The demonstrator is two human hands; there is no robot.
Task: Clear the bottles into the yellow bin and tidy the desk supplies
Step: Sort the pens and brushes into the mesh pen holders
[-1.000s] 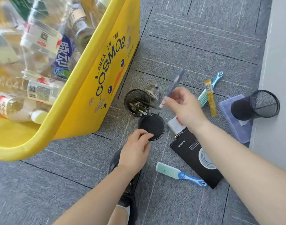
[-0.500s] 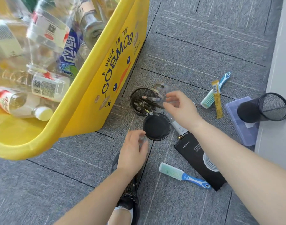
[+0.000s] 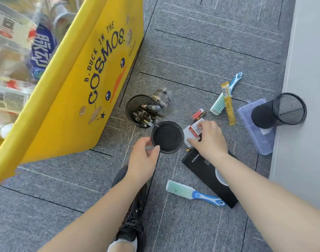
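Left hand (image 3: 143,158): is gripping the empty mesh cup (image 3: 167,137) at its near-left rim, with thumb and fingers curling round the wall.
Right hand (image 3: 209,140): is reaching in just right of the empty mesh cup and pinching a white packet (image 3: 191,132), with the thumb at its near edge and blurred fingers over its far edge.
Empty mesh cup: is standing upright, mouth up, on the grey carpet (image 3: 201,51).
White packet: is lying just right of the empty mesh cup, showing a red label.
Pen cup (image 3: 137,102): is standing against the empty mesh cup's far-left side, with its pens (image 3: 146,115) leaning toward it.
Small jar (image 3: 163,96): is lying on its side beyond the empty mesh cup.
Batteries (image 3: 199,113): are lying near the empty mesh cup, to its far right.
Notebook (image 3: 206,171): is lying to the near right of the empty mesh cup, partly under the right forearm.
Near brush (image 3: 193,193): is lying nearer the person than the empty mesh cup, with its handle overlapping the notebook.
Far brush (image 3: 217,104): is lying well to the far right of the empty mesh cup, with a yellow sachet (image 3: 229,108) crossing it.
Clear box (image 3: 259,140): is sitting well right of the empty mesh cup, carrying a tipped mesh cup (image 3: 264,115).
Yellow bin (image 3: 73,99): is standing left of the empty mesh cup, with bottles (image 3: 12,99) piling inside it.
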